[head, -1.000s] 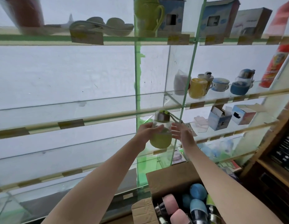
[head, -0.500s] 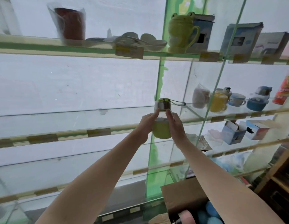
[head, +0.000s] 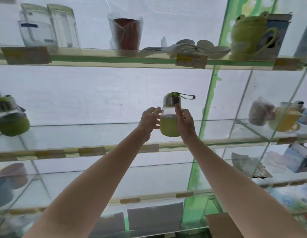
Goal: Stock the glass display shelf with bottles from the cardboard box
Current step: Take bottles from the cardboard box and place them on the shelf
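**shelfwatcher:** ok so what are the hands doing here? I see both arms reaching up to the glass display shelf.

**glassfan22:** Both are on the same bottle. It's the little one with a green sleeve on the lower half, a clear band above that, a metal cap and a dark strap loop sticking out to the right. It's upright at the middle shelf level, right of centre, just left of the green-edged glass divider.

**shelfwatcher:** gripping it or just touching?

**glassfan22:** The left hand cups the bottle's left side, fingers curled round toward the clear part, thumb near the green sleeve. The right hand is flatter: fingers fairly straight and pointing up along the right side, tips reaching the bottom of the cap. So the hands are apart with the bottle sandwiched between them.

**shelfwatcher:** is it standing on the glass already?

**glassfan22:** Honestly can't tell. The base sits about level with the pane but the glass is see-through and the angle is low.

**shelfwatcher:** anything else around?

**glassfan22:** Another green bottle far left on the same level, a frog mug up top, a yellow mug to the right, and a corner of the cardboard box at the bottom.
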